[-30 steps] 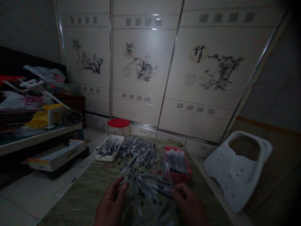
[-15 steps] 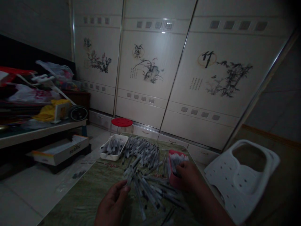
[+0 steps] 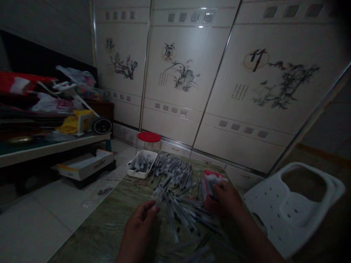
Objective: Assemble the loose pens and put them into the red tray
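Many slim clear plastic tubes with dark tips lie in a loose heap [image 3: 172, 170] and a scattered pile [image 3: 186, 217] on a green-patterned table mat [image 3: 106, 226]. My left hand [image 3: 139, 228] is at the near edge of the scattered pile, its fingertips pinched on a few tubes. My right hand [image 3: 226, 199] rests at a red tray [image 3: 208, 205] packed with tubes lying side by side. Its fingers are over the tubes and hide part of the tray. A white tray [image 3: 139, 174] at the far end of the mat holds more tubes.
A white perforated plastic seat shell [image 3: 290, 208] stands right of the table. A red stool [image 3: 148, 137] stands beyond it, before tall cabinets with ink paintings [image 3: 181, 73]. On the left, a shelf [image 3: 55, 144] carries bags, and a flat box [image 3: 85, 165] lies below.
My right hand has moved from the scattered pile onto the red tray. My left hand stays near the pile. The whole view has drifted, with the table shifting right and lower.
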Available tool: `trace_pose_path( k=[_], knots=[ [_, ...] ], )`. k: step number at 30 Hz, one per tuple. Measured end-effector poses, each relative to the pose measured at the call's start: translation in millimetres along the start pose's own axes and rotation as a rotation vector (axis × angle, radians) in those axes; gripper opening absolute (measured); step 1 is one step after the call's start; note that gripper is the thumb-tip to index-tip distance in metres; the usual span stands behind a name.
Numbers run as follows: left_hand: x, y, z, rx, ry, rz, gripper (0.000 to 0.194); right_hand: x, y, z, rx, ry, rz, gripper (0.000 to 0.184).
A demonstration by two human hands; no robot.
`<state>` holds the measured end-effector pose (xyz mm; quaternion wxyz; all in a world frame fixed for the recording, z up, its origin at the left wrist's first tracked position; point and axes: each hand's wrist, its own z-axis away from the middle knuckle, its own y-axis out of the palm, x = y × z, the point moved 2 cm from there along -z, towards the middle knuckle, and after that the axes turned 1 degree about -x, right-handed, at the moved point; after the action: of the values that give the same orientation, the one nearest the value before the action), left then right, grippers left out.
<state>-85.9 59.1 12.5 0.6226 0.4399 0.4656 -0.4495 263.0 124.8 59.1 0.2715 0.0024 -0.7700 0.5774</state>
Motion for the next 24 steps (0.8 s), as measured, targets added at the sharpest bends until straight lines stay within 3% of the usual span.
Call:
trace_pose_path(
  k=[4, 13, 20, 24],
  knots=[
    [1, -2.1, 1, -0.013, -0.033, 0.044, 0.048, 2, -3, 29, -0.064, -0.066, -0.127, 0.027],
    [2, -8.9, 7, 0.041, -0.060, 0.077, 0.046, -12, 19, 117, 0.073, -0.121, -0.355, 0.036],
    [1, -6.2, 13, 0.061, -0.010, -0.089, 0.044, -33, 23, 144, 0.211, -0.036, -0.412, 0.029],
    [2, 1.8, 19, 0.110, 0.031, -0.116, 0.044, -41, 25, 149, 0.225, -0.021, -0.416, 0.025]
  ],
)
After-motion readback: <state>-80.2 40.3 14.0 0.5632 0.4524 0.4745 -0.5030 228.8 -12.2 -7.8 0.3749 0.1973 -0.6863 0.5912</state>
